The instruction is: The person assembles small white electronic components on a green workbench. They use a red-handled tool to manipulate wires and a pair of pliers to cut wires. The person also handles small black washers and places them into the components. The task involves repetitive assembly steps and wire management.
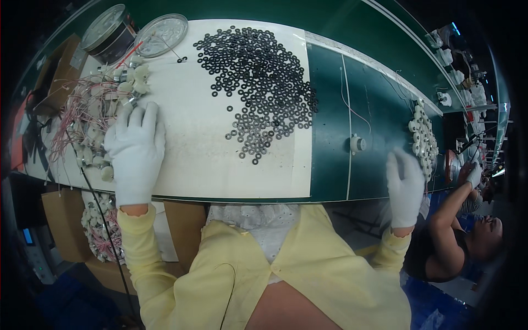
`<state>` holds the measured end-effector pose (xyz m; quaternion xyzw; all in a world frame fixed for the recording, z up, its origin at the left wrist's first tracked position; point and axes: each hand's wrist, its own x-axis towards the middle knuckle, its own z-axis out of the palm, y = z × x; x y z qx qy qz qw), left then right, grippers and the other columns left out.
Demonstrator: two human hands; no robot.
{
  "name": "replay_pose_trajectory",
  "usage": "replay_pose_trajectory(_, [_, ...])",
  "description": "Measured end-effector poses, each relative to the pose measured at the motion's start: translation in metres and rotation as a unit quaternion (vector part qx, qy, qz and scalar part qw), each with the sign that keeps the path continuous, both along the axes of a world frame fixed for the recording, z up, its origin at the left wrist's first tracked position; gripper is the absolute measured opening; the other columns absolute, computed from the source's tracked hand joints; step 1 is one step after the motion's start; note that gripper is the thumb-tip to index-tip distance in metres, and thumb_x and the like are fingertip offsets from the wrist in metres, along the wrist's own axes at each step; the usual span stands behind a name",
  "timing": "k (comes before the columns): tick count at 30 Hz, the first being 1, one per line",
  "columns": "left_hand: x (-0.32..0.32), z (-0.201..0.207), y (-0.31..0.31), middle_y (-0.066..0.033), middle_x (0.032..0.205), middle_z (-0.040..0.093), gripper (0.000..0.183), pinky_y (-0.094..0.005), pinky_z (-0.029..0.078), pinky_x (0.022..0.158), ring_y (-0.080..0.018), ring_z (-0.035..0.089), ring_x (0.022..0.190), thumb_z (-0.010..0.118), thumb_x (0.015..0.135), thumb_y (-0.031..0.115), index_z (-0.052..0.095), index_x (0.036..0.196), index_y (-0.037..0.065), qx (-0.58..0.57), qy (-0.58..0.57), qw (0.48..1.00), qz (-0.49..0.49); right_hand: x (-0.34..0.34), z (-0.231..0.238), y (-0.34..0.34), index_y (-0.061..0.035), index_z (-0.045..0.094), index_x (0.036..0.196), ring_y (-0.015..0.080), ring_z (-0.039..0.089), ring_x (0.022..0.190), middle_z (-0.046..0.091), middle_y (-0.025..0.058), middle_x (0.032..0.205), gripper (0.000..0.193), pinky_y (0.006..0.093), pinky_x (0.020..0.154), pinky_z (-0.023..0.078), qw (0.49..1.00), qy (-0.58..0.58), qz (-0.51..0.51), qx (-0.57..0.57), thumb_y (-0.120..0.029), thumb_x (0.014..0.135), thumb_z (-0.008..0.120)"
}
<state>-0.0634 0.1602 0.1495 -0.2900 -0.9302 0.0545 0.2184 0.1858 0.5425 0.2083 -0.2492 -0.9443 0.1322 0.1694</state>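
Observation:
My left hand (135, 154), in a white glove, reaches over the near edge of a pile of small motor-like parts (132, 80) with white round caps and pink wires. Its fingers are stretched out, and the tips meet the metal body of one part; I see nothing gripped. On the right, my gloved right hand (406, 187) hovers by the table's front edge, thumb and fingers apart, slightly blurred. Nearest to it are a single white-capped part (357, 144) with its wire on the green surface and a cluster of similar parts (422, 140). Many small black rings (264, 77) spread over the white board (187, 137).
At the back left stand a round tin (110, 33) and its lid (162, 36), with a thin stick across it. A cardboard box (66, 225) of wired parts sits below the table's left edge. Another person (451, 242) works at far right.

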Motion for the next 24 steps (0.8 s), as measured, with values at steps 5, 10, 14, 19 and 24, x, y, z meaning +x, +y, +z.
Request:
replay_pose_trajectory(5, [0.014, 0.011, 0.007, -0.0104, 0.123, 0.063, 0.039, -0.0426, 0.047, 0.092, -0.031, 0.058, 0.116, 0.065, 0.088, 0.017, 0.062, 0.127, 0.011, 0.036, -0.041, 0.997, -0.052, -0.055, -0.001, -0.002, -0.0129, 0.065, 0.12, 0.0246, 0.062, 0.087, 0.066, 0.0055, 0.103, 0.044, 0.0374, 0.076, 0.046, 0.932, -0.104, 0.264, 0.227, -0.03, 0.081, 0.077])
replay_pose_trajectory(10, [0.017, 0.0, -0.012, -0.0126, 0.123, 0.063, 0.042, -0.0422, 0.049, 0.09, -0.0332, 0.059, 0.113, 0.067, 0.087, 0.011, 0.061, 0.128, 0.008, 0.059, -0.009, 0.998, 0.009, -0.076, -0.04, 0.038, -0.0078, 0.067, 0.114, 0.0219, 0.064, 0.06, 0.067, 0.0054, 0.072, 0.033, 0.0319, 0.057, 0.049, 0.963, -0.121, 0.235, 0.051, -0.025, 0.087, 0.073])
replay_pose_trajectory(14, [0.025, -0.012, -0.016, -0.0141, 0.124, 0.063, 0.046, -0.0431, 0.05, 0.09, -0.035, 0.059, 0.111, 0.068, 0.085, 0.011, 0.06, 0.13, 0.008, 0.066, -0.033, 0.997, 0.004, -0.106, -0.054, 0.032, -0.0057, 0.067, 0.113, 0.0227, 0.068, 0.065, 0.069, 0.0065, 0.077, 0.029, 0.0326, 0.058, 0.052, 0.972, -0.082, 0.163, -0.147, -0.021, 0.089, 0.071])
replay_pose_trajectory(19, [0.033, 0.005, 0.0, -0.0145, 0.131, 0.059, 0.048, -0.0457, 0.048, 0.095, -0.0374, 0.056, 0.115, 0.073, 0.081, 0.014, 0.062, 0.128, 0.01, 0.081, 0.019, 0.996, 0.013, -0.153, -0.07, 0.041, -0.0107, 0.066, 0.115, 0.0255, 0.066, 0.06, 0.068, 0.0076, 0.076, 0.027, 0.0367, 0.055, 0.051, 0.969, 0.023, 0.201, 0.14, -0.025, 0.092, 0.067])
replay_pose_trajectory(24, [0.025, 0.045, 0.033, -0.0134, 0.135, 0.056, 0.05, -0.0474, 0.046, 0.096, -0.039, 0.052, 0.121, 0.077, 0.076, 0.019, 0.065, 0.124, 0.014, 0.147, 0.025, 0.983, -0.107, -0.184, -0.087, 0.056, -0.0166, 0.065, 0.112, 0.0247, 0.061, 0.051, 0.061, 0.0058, 0.065, 0.029, 0.0383, 0.045, 0.046, 0.924, 0.033, 0.135, 0.357, -0.037, 0.092, 0.066])
